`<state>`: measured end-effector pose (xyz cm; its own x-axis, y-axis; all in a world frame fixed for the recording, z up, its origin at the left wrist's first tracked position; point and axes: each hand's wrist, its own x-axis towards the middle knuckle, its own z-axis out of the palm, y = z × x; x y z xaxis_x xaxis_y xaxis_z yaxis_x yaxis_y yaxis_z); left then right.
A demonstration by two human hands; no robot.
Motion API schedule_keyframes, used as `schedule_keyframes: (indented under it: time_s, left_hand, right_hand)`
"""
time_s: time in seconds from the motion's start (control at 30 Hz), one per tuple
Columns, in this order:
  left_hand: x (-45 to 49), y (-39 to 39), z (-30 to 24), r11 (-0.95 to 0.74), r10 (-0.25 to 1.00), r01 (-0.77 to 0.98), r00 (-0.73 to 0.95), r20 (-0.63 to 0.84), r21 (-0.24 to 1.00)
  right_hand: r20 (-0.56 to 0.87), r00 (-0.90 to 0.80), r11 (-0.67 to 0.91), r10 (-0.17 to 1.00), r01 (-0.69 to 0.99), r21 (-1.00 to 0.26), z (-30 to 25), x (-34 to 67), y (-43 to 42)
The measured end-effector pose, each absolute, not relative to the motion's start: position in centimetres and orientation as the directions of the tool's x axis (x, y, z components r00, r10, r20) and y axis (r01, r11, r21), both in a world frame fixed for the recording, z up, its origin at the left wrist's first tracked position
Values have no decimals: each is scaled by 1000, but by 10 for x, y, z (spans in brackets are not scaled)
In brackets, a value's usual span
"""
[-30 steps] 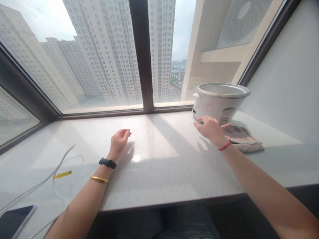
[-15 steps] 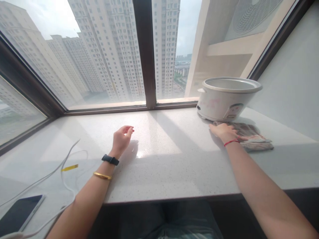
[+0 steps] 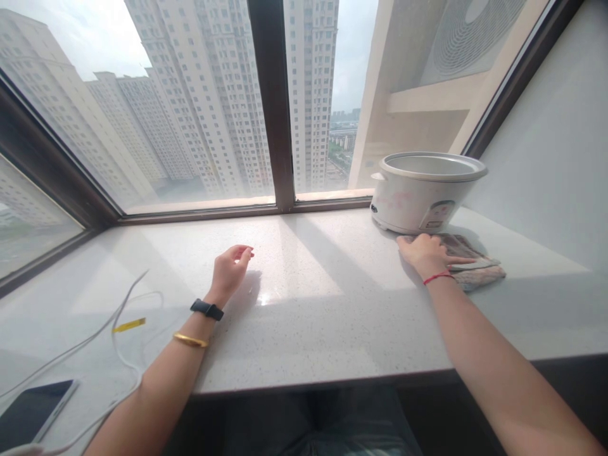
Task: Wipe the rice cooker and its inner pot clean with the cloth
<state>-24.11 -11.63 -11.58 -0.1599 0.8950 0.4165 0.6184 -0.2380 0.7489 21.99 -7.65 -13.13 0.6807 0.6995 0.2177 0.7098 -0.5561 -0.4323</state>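
My right hand (image 3: 425, 253) lies palm down on a folded patterned cloth (image 3: 470, 266) on the white stone sill (image 3: 308, 316), fingers spread flat over the cloth's left end. Just behind it stands a white rice cooker (image 3: 422, 193) with no lid on it. My left hand (image 3: 228, 269) rests on its edge near the middle of the sill, fingers loosely curled and apart, holding nothing. A black band and a gold bangle are on that wrist, a red string on the right wrist.
A white cable (image 3: 118, 316) with a yellow tag (image 3: 128, 325) loops over the sill's left part. A dark phone (image 3: 33, 421) lies at the near left corner. Large windows (image 3: 190, 107) back the sill; a white wall (image 3: 555, 158) closes the right side.
My right hand came down from the rice cooker's front onto the cloth and now lies flat on it. The left hand has barely moved.
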Motion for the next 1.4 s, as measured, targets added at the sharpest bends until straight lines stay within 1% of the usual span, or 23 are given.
schedule_keyframes:
  time_s: [0.07, 0.1, 0.13, 0.2, 0.27, 0.37, 0.5, 0.57, 0.63, 0.8, 0.83, 0.93, 1.0, 1.07, 1.13, 1.23, 1.3, 1.4]
  left_hand:
    - [-241, -116, -116, -240, 895, 618, -156, 417, 748]
    - [-241, -116, -116, -241, 896, 619, -154, 417, 748]
    - [-241, -117, -116, -242, 896, 619, -153, 417, 747]
    - [-240, -117, -116, -243, 896, 623, -149, 418, 744]
    - [-240, -117, -116, -243, 894, 626, -152, 422, 741]
    - [-240, -118, -116, -244, 884, 625, -170, 435, 742]
    - [-240, -118, -115, -254, 863, 618, -202, 463, 744]
    - [-239, -119, -114, -259, 857, 616, -209, 471, 744]
    - [-238, -119, -113, -261, 856, 614, -209, 473, 745]
    - [-237, -121, -112, -265, 859, 608, -203, 470, 748]
    - [-236, -121, -112, -266, 860, 607, -202, 469, 749]
    - [-236, -121, -112, -269, 861, 605, -198, 468, 749]
    - [-236, -120, -113, -271, 861, 605, -195, 470, 749]
    - [-237, -120, -113, -273, 861, 605, -193, 470, 748]
    - [-237, -120, -114, -272, 863, 607, -189, 468, 747]
    - [-237, -120, -114, -272, 867, 610, -180, 465, 744]
    - [-237, -120, -114, -274, 868, 611, -176, 465, 743]
    - [-238, -119, -115, -278, 867, 609, -173, 467, 743]
  right_hand:
    - [418, 572, -386, 706, 806, -449, -128, 208, -81]
    - [500, 503, -276, 705, 844, -460, -127, 200, -83]
    - [548, 443, -168, 710, 862, -478, -126, 192, -85]
    - [554, 347, 9, 757, 842, -540, -125, 176, -88]
    - [518, 275, 111, 810, 795, -597, -127, 163, -89]
    - [470, 244, 169, 849, 717, -677, -133, 157, -88]
    - [479, 309, 257, 822, 548, -796, -142, 163, -81]
    - [467, 335, 265, 818, 502, -824, -145, 166, -78]
    - [452, 352, 242, 820, 503, -830, -146, 168, -77]
    - [466, 387, 150, 796, 620, -770, -142, 170, -80]
    - [486, 376, 152, 789, 647, -747, -142, 171, -80]
    - [588, 306, 275, 748, 664, -695, -144, 173, -78]
    - [589, 310, 331, 746, 594, -733, -147, 172, -75]
    - [512, 359, 295, 780, 510, -808, -148, 171, -75]
    - [462, 389, 247, 797, 489, -837, -146, 168, -77]
    - [481, 382, 219, 789, 556, -802, -142, 165, -82]
    - [470, 387, 167, 793, 605, -779, -139, 164, -84]
    - [439, 419, 105, 795, 618, -779, -139, 166, -85]
